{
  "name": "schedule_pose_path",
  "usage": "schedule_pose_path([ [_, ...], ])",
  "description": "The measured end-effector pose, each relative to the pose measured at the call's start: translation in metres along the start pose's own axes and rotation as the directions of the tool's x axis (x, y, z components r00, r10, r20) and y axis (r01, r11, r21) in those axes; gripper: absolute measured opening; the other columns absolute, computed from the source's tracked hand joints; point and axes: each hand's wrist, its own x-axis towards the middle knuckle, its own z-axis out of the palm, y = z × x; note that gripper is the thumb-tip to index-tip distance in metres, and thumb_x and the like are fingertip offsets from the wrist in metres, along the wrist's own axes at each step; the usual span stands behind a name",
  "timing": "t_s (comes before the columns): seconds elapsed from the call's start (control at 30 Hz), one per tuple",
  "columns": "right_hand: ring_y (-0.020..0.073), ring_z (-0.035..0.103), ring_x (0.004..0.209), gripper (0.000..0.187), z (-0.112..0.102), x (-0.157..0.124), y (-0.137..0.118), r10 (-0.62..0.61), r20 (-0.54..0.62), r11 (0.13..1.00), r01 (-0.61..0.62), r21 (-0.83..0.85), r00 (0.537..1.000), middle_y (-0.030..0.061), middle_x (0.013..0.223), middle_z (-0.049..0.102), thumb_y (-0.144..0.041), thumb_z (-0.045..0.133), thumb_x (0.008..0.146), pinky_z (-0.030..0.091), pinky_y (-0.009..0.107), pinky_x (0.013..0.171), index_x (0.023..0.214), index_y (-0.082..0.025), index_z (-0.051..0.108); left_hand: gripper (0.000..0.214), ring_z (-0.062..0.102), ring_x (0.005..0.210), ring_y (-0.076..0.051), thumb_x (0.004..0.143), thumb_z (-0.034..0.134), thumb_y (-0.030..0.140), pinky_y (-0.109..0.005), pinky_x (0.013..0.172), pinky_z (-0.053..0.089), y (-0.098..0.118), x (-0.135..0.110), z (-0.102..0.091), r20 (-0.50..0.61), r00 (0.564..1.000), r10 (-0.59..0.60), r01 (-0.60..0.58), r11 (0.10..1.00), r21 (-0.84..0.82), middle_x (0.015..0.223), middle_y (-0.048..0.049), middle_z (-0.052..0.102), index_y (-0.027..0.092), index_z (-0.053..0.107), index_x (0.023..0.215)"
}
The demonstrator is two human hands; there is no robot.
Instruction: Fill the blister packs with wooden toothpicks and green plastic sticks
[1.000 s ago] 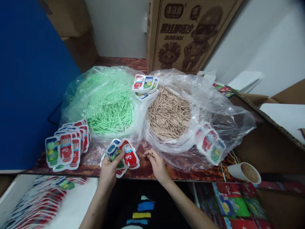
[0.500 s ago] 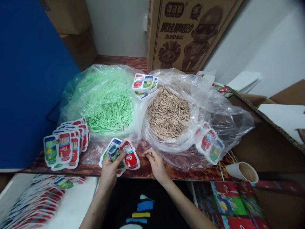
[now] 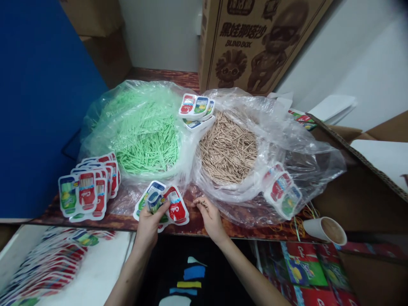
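Along the near edge of the table (image 3: 191,229), both hands are at work! The left hand (image 3: 149,221) pinches a spread of Cola-and-lemon packs (image 3: 177,207) between thumb and fingers, the red half jutting out toward the middle. Just across from it, the right hand (image 3: 212,219) curls its fingertips around a small bunch of sticks (image 3: 204,204), ends showing; they look tan. Between the bunch and the packs, a gap: no contact.

Now the score so far. Over at the left corner sits a heap of packs (image 3: 87,191), and the nearest ones look filled, pale tan behind the red window, green behind the other. That part appears done. Below, in a white tray (image 3: 106,272), runs a long overlapping row of packs (image 3: 51,265); whether those are filled, I can't tell.

And the supply? Plenty! Green sticks (image 3: 148,146) lie deep in one clear bag, tan sticks (image 3: 228,148) in the bag beside it. More packs (image 3: 194,106) rest between the two bags, others (image 3: 282,191) by the right-hand plastic, contents unclear. So it reads as partway along, with lots of loose material left. Whether the packs in hand are full, the fingers hide too much to say.
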Motion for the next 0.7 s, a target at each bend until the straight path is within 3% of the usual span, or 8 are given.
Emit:
schedule_pose_path([
  [0.43,0.0196,0.064,0.086,0.014,0.0,0.0,0.004,0.015,0.002,1.0,-0.015,0.001,1.0,0.0031,0.087,0.067,-0.03,0.049,0.091,0.047,0.031,0.081,0.09,-0.022,0.061,0.034,0.068,0.06,-0.017,0.053,0.087,0.029,-0.027,0.062,0.056,-0.001,-0.001,0.011,0.043,0.999,0.029,-0.029,1.0,-0.012,0.073,-0.0017,0.075,0.013,0.072,0.079],
  [0.7,0.0191,0.063,0.083,0.015,-0.001,0.001,-0.007,0.01,-0.019,1.0,-0.01,0.013,1.0,0.0026,0.082,0.066,-0.03,0.049,0.09,0.048,0.03,0.079,0.086,-0.022,0.061,0.032,0.066,0.061,-0.017,0.054,0.086,0.032,-0.027,0.063,0.055,0.004,-0.007,0.014,0.111,0.993,0.034,-0.044,0.995,0.085,0.072,-0.0016,0.074,0.013,0.072,0.076],
])
